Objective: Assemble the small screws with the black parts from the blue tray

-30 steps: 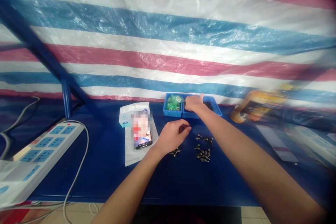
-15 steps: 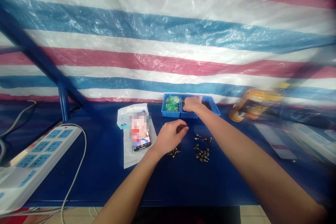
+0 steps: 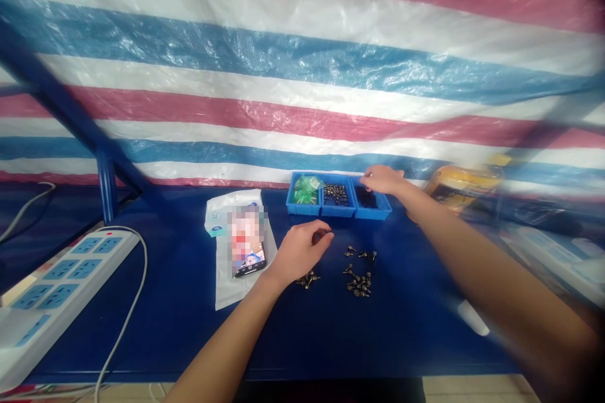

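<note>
My right hand (image 3: 384,180) is over the right blue bin (image 3: 378,215), which holds small black pieces (image 3: 366,198). Its fingers are closed in a pinch, and whatever is between them is too small to make out. The middle bin (image 3: 338,211) contains many small metal parts (image 3: 336,194). My left hand (image 3: 305,245) hovers near the table's middle with curled fingers, thumb close to the index finger; what it holds, if anything, is hidden. Small screw-like metal pieces (image 3: 359,283) lie in a loose pile to its right, and another small pile (image 3: 308,279) sits just below it.
A left bin (image 3: 303,208) holds green plastic packets (image 3: 307,189). A lit phone (image 3: 248,245) rests on a white plastic bag (image 3: 227,296) at left. Beyond it lies a white power strip (image 3: 70,283) with a cable. A bottle of orange liquid (image 3: 466,184) lies at right rear.
My right hand has moved right, from the middle bin to the right bin, uncovering the metal parts. My left hand has stayed almost in place. The view has shifted slightly.
</note>
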Action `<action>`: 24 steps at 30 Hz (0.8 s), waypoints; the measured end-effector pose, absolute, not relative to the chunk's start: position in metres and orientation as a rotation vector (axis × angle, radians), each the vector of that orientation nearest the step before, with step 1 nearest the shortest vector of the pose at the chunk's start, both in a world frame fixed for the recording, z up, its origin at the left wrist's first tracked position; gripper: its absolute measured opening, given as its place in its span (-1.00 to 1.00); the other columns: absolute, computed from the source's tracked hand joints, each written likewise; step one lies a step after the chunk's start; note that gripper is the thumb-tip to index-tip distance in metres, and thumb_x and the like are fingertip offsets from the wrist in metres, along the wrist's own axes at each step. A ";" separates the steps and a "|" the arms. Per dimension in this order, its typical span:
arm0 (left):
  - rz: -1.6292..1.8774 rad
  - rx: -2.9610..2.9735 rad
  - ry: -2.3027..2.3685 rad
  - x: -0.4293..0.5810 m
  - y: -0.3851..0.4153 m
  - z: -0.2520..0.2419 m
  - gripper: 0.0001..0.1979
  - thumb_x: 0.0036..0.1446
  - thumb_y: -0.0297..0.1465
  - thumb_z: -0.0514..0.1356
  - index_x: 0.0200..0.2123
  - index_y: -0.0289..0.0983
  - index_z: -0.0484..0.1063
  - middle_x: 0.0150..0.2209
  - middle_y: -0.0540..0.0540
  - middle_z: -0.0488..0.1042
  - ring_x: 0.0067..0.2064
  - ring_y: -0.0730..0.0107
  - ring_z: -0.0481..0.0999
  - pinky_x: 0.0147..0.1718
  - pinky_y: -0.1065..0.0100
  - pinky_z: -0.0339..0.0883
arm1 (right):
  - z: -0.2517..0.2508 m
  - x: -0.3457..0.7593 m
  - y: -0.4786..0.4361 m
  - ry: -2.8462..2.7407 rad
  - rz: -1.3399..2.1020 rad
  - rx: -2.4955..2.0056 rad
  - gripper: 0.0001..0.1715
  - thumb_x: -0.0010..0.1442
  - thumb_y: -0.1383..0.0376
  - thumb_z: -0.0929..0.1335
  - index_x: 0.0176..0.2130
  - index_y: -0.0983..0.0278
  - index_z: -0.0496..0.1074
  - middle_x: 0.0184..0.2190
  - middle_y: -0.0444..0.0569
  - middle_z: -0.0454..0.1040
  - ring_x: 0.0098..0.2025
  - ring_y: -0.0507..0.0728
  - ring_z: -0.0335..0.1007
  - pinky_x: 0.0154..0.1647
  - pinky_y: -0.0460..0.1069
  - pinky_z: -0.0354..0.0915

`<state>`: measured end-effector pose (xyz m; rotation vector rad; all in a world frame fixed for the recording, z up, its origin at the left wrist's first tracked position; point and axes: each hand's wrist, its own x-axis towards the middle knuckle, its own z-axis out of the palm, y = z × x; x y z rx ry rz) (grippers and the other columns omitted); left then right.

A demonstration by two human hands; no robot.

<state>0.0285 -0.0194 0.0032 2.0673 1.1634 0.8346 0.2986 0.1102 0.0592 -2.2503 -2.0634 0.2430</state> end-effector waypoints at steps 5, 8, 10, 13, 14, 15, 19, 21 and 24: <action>0.789 2.051 1.185 0.028 -0.018 0.005 -0.77 0.28 -0.23 0.10 -0.15 -0.15 0.51 -0.29 0.02 0.58 -0.30 0.38 0.51 -0.29 0.39 0.31 | 0.051 0.296 0.103 -2.167 -0.017 -2.203 -0.61 0.22 0.08 0.31 -0.05 0.18 0.53 -0.13 0.17 0.55 -0.03 0.38 0.41 0.02 0.28 0.10; 0.768 2.037 1.199 0.029 -0.019 0.005 -0.76 0.28 -0.22 0.10 -0.14 -0.14 0.51 -0.28 0.02 0.58 -0.30 0.38 0.52 -0.29 0.39 0.30 | 0.046 0.276 0.104 -2.485 0.324 -1.825 -0.70 0.15 0.04 0.37 -0.17 0.07 0.56 -0.19 -0.01 0.58 -0.09 0.28 0.42 0.01 0.19 0.13; 0.753 2.043 1.209 0.029 -0.019 0.004 -0.77 0.27 -0.22 0.11 -0.14 -0.14 0.51 -0.28 0.03 0.58 -0.31 0.38 0.51 -0.31 0.38 0.29 | 0.042 0.261 0.108 -2.672 0.343 -1.685 -0.78 0.07 0.07 0.41 -0.27 0.06 0.58 -0.26 -0.05 0.57 -0.05 0.30 0.36 0.08 0.24 0.05; 0.744 2.041 1.226 0.029 -0.018 0.002 -0.78 0.28 -0.22 0.11 -0.15 -0.13 0.51 -0.29 0.04 0.58 -0.31 0.39 0.51 -0.30 0.38 0.29 | 0.037 0.244 0.115 -2.860 0.287 -1.664 -0.94 0.01 0.23 0.44 -0.42 0.12 0.58 -0.38 0.03 0.54 0.04 0.36 0.25 0.10 0.27 -0.03; 0.743 2.039 1.230 0.029 -0.018 0.002 -0.78 0.28 -0.22 0.11 -0.15 -0.13 0.51 -0.29 0.05 0.57 -0.30 0.39 0.51 -0.30 0.38 0.28 | 0.036 0.240 0.117 -2.899 0.293 -1.649 -0.94 0.00 0.27 0.43 -0.43 0.13 0.58 -0.40 0.03 0.54 0.04 0.36 0.24 0.11 0.26 -0.05; 0.746 2.034 1.237 0.028 -0.017 0.002 -0.78 0.28 -0.22 0.11 -0.15 -0.13 0.51 -0.29 0.05 0.57 -0.30 0.39 0.51 -0.29 0.38 0.28 | 0.034 0.238 0.119 -2.915 0.303 -1.646 -0.92 0.00 0.29 0.43 -0.42 0.12 0.58 -0.39 0.02 0.54 0.03 0.35 0.25 0.12 0.26 -0.06; 0.747 2.022 1.242 0.027 -0.017 0.002 -0.78 0.28 -0.22 0.11 -0.14 -0.12 0.51 -0.29 0.05 0.57 -0.31 0.40 0.50 -0.30 0.39 0.28 | 0.029 0.238 0.127 -2.887 0.371 -1.640 -0.90 0.05 0.29 0.41 -0.38 0.11 0.57 -0.36 -0.04 0.58 -0.06 0.27 0.34 0.12 0.22 -0.07; 0.746 2.017 1.234 0.027 -0.018 0.004 -0.77 0.28 -0.21 0.11 -0.12 -0.12 0.51 -0.29 0.04 0.56 -0.31 0.40 0.49 -0.31 0.39 0.28 | 0.025 0.242 0.131 -2.811 0.348 -1.654 -0.86 0.11 0.32 0.37 -0.37 0.13 0.57 -0.33 -0.07 0.59 -0.09 0.22 0.38 0.11 0.20 -0.07; 0.737 2.013 1.236 0.029 -0.020 0.005 -0.75 0.29 -0.21 0.09 -0.11 -0.13 0.51 -0.33 0.02 0.55 -0.35 0.39 0.48 -0.34 0.38 0.27 | 0.022 0.249 0.135 -2.603 0.298 -1.707 -0.78 0.19 0.35 0.31 -0.27 0.13 0.56 -0.26 -0.08 0.60 -0.12 0.17 0.41 0.09 0.18 -0.04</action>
